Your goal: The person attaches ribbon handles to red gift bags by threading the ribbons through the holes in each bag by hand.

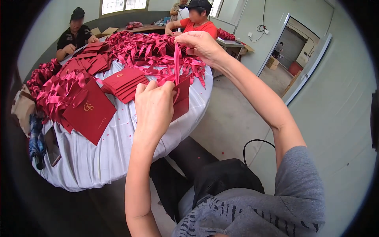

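A small dark-red paper gift bag [182,103] is gripped at its upper part by my left hand [154,103], whose fingers curl over it and hide part of it. Raised above it, my right hand [200,46] pinches a red satin ribbon [177,65]. The ribbon runs taut and nearly upright from these fingertips down to the bag beside my left fingers. Just left of my left hand lies a fanned stack of flat red bags [125,83]. Beyond it spreads a big heap of red ribbons [144,47].
A white cloth [98,166] covers the round table. At its left are ribboned bags [90,112], a folded blue umbrella [36,138] and a beige bag [23,106]. Two co-workers [77,35] [199,27] sit across the table. An open door [308,71] stands at right.
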The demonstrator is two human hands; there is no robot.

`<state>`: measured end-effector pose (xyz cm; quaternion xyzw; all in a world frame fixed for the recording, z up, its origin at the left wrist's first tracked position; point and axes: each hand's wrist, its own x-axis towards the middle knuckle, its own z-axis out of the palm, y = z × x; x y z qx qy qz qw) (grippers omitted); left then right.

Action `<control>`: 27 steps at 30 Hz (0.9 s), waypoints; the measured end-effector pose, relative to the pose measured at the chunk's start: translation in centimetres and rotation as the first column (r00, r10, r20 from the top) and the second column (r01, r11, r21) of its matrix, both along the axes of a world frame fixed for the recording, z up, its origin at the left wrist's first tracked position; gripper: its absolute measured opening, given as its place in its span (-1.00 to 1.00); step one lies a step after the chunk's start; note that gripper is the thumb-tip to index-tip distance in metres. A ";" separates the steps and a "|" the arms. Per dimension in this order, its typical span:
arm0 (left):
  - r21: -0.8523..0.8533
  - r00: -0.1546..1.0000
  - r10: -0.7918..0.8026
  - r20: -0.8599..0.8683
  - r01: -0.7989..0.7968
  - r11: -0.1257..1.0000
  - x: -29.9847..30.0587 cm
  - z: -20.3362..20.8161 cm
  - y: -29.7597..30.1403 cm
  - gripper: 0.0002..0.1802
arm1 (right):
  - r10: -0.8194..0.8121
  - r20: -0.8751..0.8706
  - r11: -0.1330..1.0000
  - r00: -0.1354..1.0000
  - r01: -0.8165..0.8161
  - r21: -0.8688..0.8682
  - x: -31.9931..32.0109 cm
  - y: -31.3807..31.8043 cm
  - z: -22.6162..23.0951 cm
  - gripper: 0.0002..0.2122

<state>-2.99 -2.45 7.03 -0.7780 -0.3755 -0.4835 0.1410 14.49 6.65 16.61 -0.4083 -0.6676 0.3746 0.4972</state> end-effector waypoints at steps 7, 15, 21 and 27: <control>-0.058 0.998 -0.041 -0.048 0.038 0.998 -0.5 1.0 -1.9 -0.75 | 0.115 -0.106 0.985 0.988 -0.127 -0.116 0.3 -0.5 -1.0 -0.86; 0.047 0.999 0.032 -0.008 -0.032 0.998 -0.5 0.1 -1.4 -0.88 | 0.528 -0.047 0.810 0.848 -0.520 -0.272 2.9 0.4 -2.4 -0.75; 0.031 1.000 0.026 -0.010 -0.025 0.999 -0.5 -0.3 -1.3 -0.87 | 0.553 0.341 0.832 0.760 -0.482 -0.275 1.2 -1.3 -2.2 -0.72; -0.012 0.998 0.055 -0.034 -0.055 0.998 -0.4 -0.3 -1.3 -0.86 | 0.619 0.413 0.784 0.667 -0.557 -0.274 0.8 -1.1 -0.9 -0.74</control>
